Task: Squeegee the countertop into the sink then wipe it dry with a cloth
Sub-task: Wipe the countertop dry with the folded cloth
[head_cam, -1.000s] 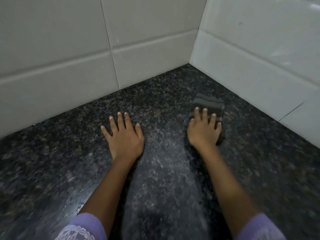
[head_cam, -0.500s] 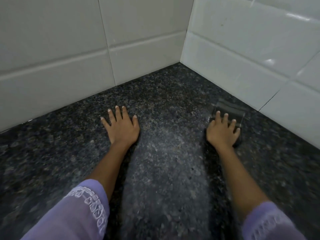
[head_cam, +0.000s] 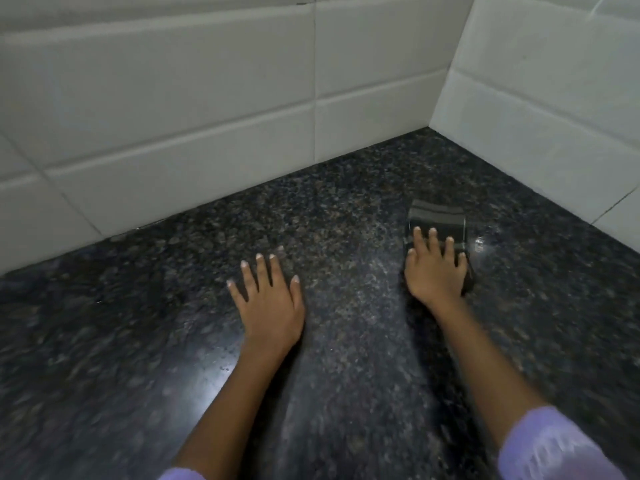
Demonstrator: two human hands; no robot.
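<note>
a dark speckled stone surface (head_cam: pixel 346 393) fills most of the view and runs back into a corner, and that corner serves as the landmark here. white tiled walls (head_cam: pixel 173 98) rise from the surface on both sides of the corner, one stretching away to the left of it and one to the right, with thin grout lines between the tiles. the surface shows a paler, streaky band running from the near edge toward the corner, and bright glints of light sit on it to the left of that band and close to the right wall. two bare forearms reach in from the near edge toward the corner, each ending in a pale purple sleeve (head_cam: pixel 554 445) at the bottom of the view. the left hand (head_cam: pixel 268 303) lies flat on the surface, well short of the corner and to its left, fingers straight and slightly spread, holding nothing. the right hand (head_cam: pixel 434 268) is nearer the corner and close to the right wall, pressing down with straight fingers on a folded dark grey cloth (head_cam: pixel 438 220). the cloth lies on the surface under that hand, its striped far edge sticking out past the fingertips toward the corner.
</note>
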